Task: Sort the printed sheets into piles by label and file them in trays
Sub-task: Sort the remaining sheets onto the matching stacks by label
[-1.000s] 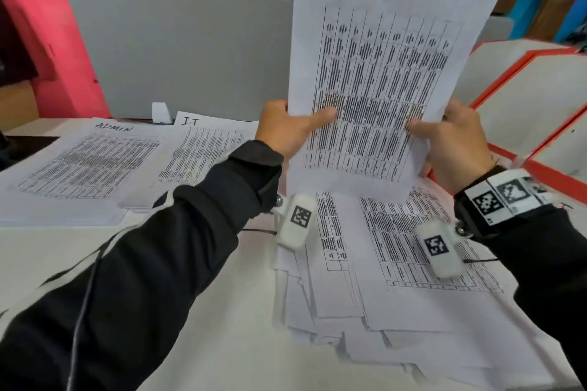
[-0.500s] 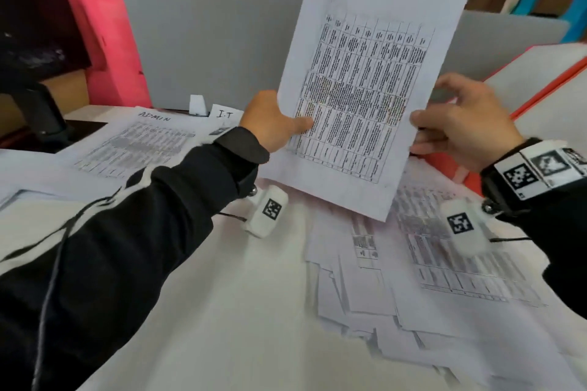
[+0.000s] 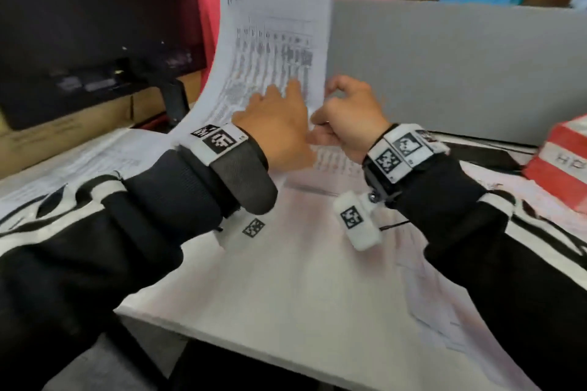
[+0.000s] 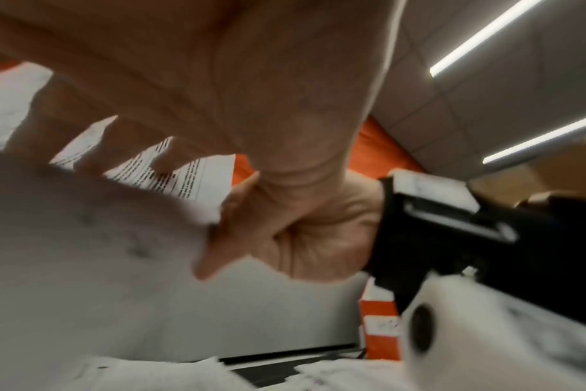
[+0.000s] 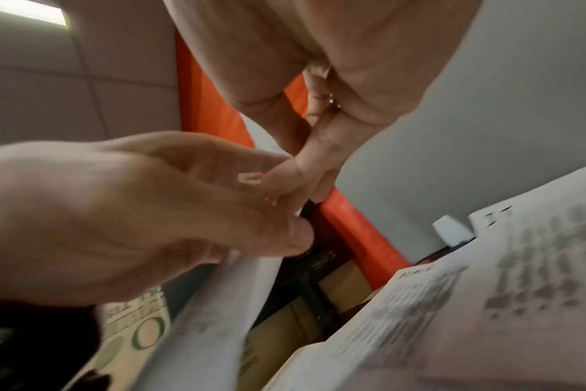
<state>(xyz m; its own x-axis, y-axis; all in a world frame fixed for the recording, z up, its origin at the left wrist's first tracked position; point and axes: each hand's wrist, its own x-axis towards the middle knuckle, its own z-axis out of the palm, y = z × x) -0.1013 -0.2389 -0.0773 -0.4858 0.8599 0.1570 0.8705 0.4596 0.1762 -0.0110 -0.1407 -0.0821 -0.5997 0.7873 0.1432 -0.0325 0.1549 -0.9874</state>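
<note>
The white desk top (image 3: 286, 289) spreads below both wrists, and a flat grey partition panel (image 3: 444, 67) stands beyond the fingertips. A dark monitor (image 3: 79, 41) on a black stand rises past the left fingers, on their outer side. Loose white printed sheets (image 3: 63, 168) lie flat on the desk out to the left of the left wrist, and in the right wrist view sheets marked I.T (image 5: 519, 264) lie below and right of the right fingers. A red and white tray (image 3: 559, 165) with blurred lettering sits well to the right of the right hand, apart from it.

The white printed sheet marked HR (image 3: 276, 41) stands nearly upright, curving, with its top well above the fingertips and its lower part between the two hands. The left hand (image 3: 276, 127) lies over its printed face with fingers spread and fairly straight; in the left wrist view the thumb sits behind the paper's lower edge, so the sheet is pinched between thumb and fingers. The right hand (image 3: 346, 117) is at the sheet's right edge with fingers curled; in the right wrist view its fingertips (image 5: 285, 174) meet the left hand's at the paper edge, but whether they clamp the sheet I cannot tell
</note>
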